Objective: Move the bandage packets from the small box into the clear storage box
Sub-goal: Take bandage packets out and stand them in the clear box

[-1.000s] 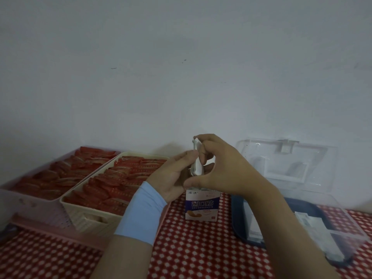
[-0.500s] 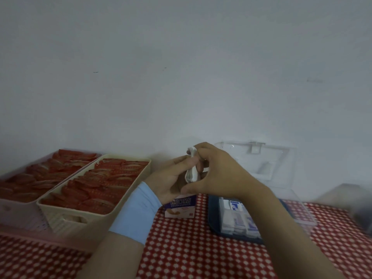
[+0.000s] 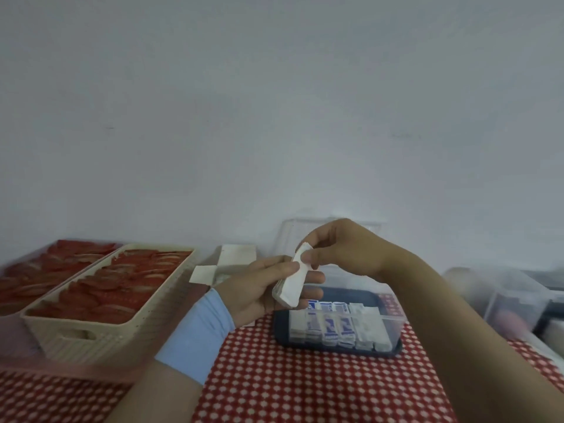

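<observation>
A white stack of bandage packets point(image 3: 291, 285) is held above the table between both hands. My left hand point(image 3: 259, 288), with a blue wristband, grips its lower part. My right hand point(image 3: 341, 248) pinches its upper end from the right. The small box point(image 3: 236, 259) stands open behind my left hand, its white flaps spread; its lower part is hidden. The clear storage box point(image 3: 393, 328) with a dark blue base sits just below and right of the stack, its lid raised at the back. Rows of white and blue packets point(image 3: 332, 326) stand inside it.
A cream basket point(image 3: 100, 334) and a pink tray point(image 3: 27, 279), both full of red packets, fill the left side. A translucent bin point(image 3: 500, 300) stands at the right edge. A red and white checked cloth point(image 3: 305, 386) covers the table. A plain wall rises close behind.
The stack has come out of the small box and now hangs free over the storage box's near left corner. The view has swung, so everything sits further left.
</observation>
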`<action>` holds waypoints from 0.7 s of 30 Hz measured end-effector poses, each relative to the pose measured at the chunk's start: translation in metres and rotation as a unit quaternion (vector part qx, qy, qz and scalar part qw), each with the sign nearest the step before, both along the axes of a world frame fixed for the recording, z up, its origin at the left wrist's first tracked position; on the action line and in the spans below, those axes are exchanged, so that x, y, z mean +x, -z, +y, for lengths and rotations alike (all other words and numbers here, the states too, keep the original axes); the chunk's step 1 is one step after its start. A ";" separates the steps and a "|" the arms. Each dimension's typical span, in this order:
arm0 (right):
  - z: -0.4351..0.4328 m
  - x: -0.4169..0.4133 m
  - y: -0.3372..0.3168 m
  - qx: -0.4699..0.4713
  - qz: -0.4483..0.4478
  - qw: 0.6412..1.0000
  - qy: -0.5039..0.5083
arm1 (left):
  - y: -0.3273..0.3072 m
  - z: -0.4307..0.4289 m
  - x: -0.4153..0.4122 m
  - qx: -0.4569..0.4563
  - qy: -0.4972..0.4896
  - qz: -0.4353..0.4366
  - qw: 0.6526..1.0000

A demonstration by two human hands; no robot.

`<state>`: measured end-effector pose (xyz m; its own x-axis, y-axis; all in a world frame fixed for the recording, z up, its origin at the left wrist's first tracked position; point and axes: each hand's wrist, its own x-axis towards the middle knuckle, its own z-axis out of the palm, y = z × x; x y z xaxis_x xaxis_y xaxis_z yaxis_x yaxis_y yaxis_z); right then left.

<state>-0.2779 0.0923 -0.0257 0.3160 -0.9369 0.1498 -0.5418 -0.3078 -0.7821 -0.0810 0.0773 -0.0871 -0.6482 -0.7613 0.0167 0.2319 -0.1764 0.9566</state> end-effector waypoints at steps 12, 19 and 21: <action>0.013 -0.058 -0.005 -0.005 0.087 0.990 0.113 | -0.017 0.001 -0.070 -0.268 -0.190 -0.294 0.898; 0.004 -0.093 0.004 0.048 0.104 0.979 0.170 | -0.002 -0.004 -0.110 -0.228 -0.164 -0.281 0.918; 0.001 -0.099 0.010 0.077 0.114 0.975 0.177 | 0.006 -0.008 -0.119 -0.230 -0.158 -0.296 0.913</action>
<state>-0.3774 0.0934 -0.0357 -0.0222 -0.9990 -0.0382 -0.7576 0.0417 -0.6514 -0.1997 0.0689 -0.0926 -0.3956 -0.9130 0.0994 -0.3809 0.2616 0.8869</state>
